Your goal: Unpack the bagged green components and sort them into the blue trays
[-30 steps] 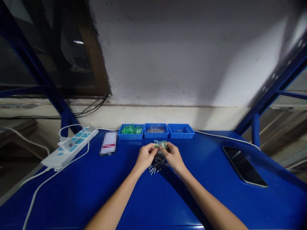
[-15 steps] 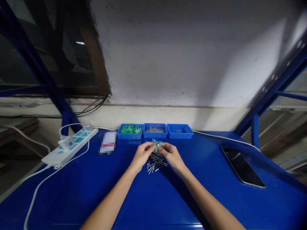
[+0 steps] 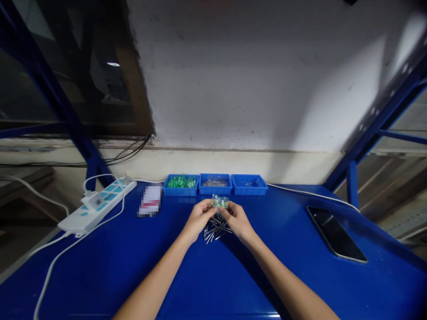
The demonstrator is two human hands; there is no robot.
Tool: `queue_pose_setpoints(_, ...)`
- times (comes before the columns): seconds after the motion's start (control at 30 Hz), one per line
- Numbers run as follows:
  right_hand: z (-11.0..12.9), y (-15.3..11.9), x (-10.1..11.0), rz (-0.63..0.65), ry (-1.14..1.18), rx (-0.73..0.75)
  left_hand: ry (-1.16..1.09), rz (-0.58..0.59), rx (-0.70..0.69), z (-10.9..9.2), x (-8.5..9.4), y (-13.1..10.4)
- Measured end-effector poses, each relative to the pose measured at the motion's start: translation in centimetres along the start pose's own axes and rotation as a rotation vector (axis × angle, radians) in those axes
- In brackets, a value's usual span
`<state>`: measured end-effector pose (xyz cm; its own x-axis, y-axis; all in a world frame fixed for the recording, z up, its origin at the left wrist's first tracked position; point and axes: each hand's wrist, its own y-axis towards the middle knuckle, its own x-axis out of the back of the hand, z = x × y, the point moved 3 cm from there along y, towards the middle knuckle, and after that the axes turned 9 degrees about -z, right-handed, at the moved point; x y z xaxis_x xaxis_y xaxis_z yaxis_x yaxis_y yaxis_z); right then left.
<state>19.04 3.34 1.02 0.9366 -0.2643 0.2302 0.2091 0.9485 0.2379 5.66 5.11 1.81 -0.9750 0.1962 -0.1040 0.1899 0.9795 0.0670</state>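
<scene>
A small clear plastic bag [image 3: 220, 201] with green on it is pinched between my two hands, its top edge standing up. My left hand [image 3: 200, 218] grips its left side with thumb and fingers. On its right side, my right hand [image 3: 238, 218] is closed in the same way. What the bag holds is too small to make out. Just below the fingertips, a loose pile of thin metal bits [image 3: 215, 229] lies on the blue table [image 3: 207, 284], partly hidden by my hands.
Behind my hands stand three blue bins: one with green pieces [image 3: 180, 184], one with clear packets [image 3: 215, 184], one with a few metal bits [image 3: 249, 186]. A power strip [image 3: 96, 206] and a blurred packet [image 3: 150, 200] lie left, a phone [image 3: 336, 233] right.
The bag's top now stands more upright and spread between my fingers. Both hands stay in nearly the same place over the pile; the view has shifted slightly.
</scene>
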Motion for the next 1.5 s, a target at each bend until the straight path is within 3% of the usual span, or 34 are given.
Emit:
queue_pose_setpoints(0.2, -0.4, -0.3, -0.5, -0.002, -0.064, 0.018, 0.073, -0.016, -0.063, 0.3, 0.0, 0.2)
queue_pose_setpoints(0.4, 0.6, -0.9, -0.6, -0.010, -0.171, 0.194, 0.244, -0.081, -0.220, 0.2, 0.6, 0.4)
queue_pose_setpoints(0.63, 0.4, -0.4, -0.4, 0.090, 0.061, 0.045, 0.166, 0.115, -0.149, -0.9, 1.5, 0.6)
queue_pose_setpoints(0.77, 0.0, -0.3, -0.6, 0.118, 0.069, 0.022, 0.246, 0.136, -0.133, -1.5, 1.8, 0.3)
queue_pose_setpoints(0.97, 0.6, -0.5, -0.4, 0.096, 0.015, 0.067, 0.181, 0.145, -0.160, -1.6, 1.1, -0.2)
queue_pose_setpoints(1.17, 1.0, -0.7, -0.3, 0.097, -0.016, 0.113, 0.244, 0.111, -0.203, -1.6, 0.9, -0.3)
queue_pose_setpoints(1.37, 1.1, -1.0, -0.4, 0.123, -0.220, 0.233, 0.394, 0.023, -0.332, -1.4, 1.0, -0.4)
queue_pose_setpoints(1.5, 1.2, -1.0, -0.5, 0.099, -0.250, 0.194, 0.284, -0.020, -0.260, -1.0, 1.0, -0.1)
